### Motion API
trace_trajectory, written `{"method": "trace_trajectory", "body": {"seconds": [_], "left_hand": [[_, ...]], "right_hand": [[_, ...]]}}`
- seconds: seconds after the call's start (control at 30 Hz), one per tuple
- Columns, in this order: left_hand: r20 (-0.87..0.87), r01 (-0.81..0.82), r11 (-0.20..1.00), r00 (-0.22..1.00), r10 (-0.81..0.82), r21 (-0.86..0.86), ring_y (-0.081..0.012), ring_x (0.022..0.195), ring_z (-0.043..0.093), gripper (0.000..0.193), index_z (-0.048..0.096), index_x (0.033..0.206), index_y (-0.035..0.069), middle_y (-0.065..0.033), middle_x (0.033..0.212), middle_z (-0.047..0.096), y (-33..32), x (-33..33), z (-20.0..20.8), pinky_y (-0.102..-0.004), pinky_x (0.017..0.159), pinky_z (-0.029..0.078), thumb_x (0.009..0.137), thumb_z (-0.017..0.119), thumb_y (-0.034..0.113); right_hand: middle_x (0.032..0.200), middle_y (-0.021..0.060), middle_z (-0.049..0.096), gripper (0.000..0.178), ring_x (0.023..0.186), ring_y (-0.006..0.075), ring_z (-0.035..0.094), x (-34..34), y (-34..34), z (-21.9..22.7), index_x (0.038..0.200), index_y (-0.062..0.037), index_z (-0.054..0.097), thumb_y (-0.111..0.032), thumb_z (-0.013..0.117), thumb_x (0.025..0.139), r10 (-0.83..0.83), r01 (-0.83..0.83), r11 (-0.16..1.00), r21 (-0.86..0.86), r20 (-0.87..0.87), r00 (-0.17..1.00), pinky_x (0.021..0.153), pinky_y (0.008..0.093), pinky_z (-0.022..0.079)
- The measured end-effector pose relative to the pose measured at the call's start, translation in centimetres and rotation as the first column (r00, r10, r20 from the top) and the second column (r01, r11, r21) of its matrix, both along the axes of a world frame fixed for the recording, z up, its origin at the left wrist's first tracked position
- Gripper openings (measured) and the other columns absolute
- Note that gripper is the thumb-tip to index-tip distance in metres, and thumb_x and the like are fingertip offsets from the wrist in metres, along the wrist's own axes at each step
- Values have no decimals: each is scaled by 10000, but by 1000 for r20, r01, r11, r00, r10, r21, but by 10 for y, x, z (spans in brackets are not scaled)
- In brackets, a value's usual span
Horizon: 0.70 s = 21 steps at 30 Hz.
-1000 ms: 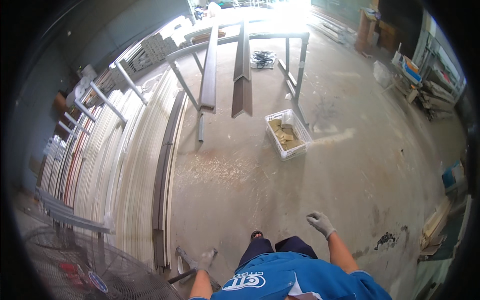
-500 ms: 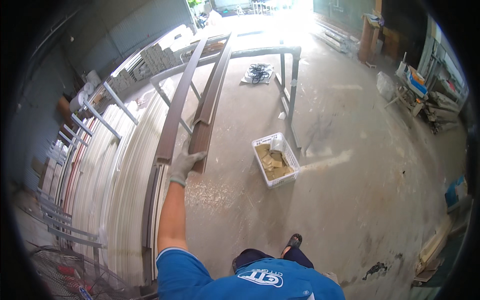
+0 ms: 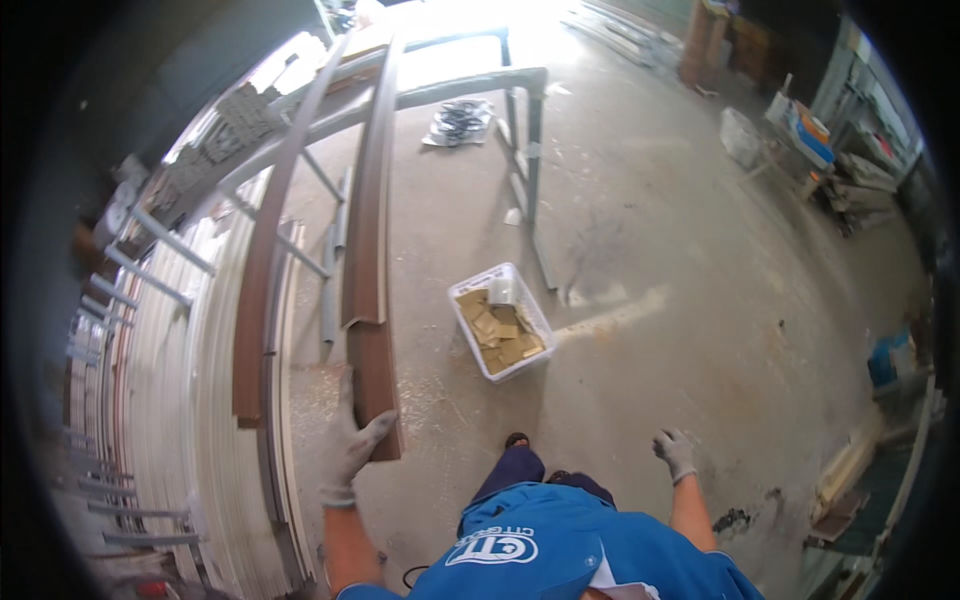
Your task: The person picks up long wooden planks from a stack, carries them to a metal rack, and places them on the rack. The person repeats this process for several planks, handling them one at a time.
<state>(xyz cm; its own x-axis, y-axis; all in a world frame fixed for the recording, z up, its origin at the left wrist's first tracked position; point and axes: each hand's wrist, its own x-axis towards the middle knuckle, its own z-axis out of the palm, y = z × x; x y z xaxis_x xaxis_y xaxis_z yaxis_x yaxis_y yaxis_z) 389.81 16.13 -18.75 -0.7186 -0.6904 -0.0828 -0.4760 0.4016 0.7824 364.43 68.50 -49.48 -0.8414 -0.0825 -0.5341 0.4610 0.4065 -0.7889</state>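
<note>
My left hand [image 3: 349, 446], in a pale grey glove, grips the near end of a long brown channel-shaped profile [image 3: 374, 375]. Its thumb lies across the profile while the fingers run along the left edge. A second brown profile [image 3: 367, 245] rests on top of that one, set farther back so the lower end sticks out. Left of the pair, another long brown profile [image 3: 262, 300] lies roughly parallel. Out to the right, my gloved right hand [image 3: 676, 453] hangs over the floor, fingers loosely apart and holding nothing.
A grey metal frame [image 3: 470, 85] supports the profiles. A white plastic basket [image 3: 543, 325] of tan pieces stands on the floor, and dark coiled items lie on a white sheet [image 3: 430, 138] beyond. Stacked pale strips [image 3: 150, 400] fill a rack at left; clutter [image 3: 860, 180] lines the right.
My view has shifted, and the brown profiles now reach nearer to me, lower in the picture. My left hand stays at the lower profile's end. My right hand has come into view.
</note>
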Motion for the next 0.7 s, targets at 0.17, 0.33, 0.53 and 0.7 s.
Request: {"method": "trace_trajectory", "body": {"seconds": [0.17,0.33,0.53,0.7], "left_hand": [[253,141,837,967,-4,-529,-391,1120,640,784,587,1330,11,-219,1182,673,-25,-61,78,-433,922,512,818,725,587],[272,433,666,901,-338,-607,-357,1040,664,616,642,1232,19,-207,1107,690,-34,-211,106,-430,889,513,854,723,499],[508,749,627,634,-583,-216,-353,1066,658,535,645,1242,44,-193,1152,689,-40,-419,-10,-430,933,507,880,721,430],[325,589,808,757,-567,36,-316,1010,663,500,663,1218,35,-196,1045,701,-22,-534,-206,-397,911,507,914,685,431]], "right_hand": [[802,59,659,225,676,138,625,-32,-38,4,1028,-22,671,-213,670,911,120,-124,991,40,98,988,612,291,520],[739,53,621,169,632,163,602,-49,5,-57,946,-46,683,-205,655,897,44,-93,991,95,420,906,567,314,496],[658,109,629,170,548,225,616,-143,74,-96,759,-37,650,-173,633,860,245,-263,964,43,247,938,509,379,506],[729,82,630,152,575,202,619,-306,88,-69,963,-34,647,-176,634,912,-113,111,993,26,342,933,514,365,522]]}}
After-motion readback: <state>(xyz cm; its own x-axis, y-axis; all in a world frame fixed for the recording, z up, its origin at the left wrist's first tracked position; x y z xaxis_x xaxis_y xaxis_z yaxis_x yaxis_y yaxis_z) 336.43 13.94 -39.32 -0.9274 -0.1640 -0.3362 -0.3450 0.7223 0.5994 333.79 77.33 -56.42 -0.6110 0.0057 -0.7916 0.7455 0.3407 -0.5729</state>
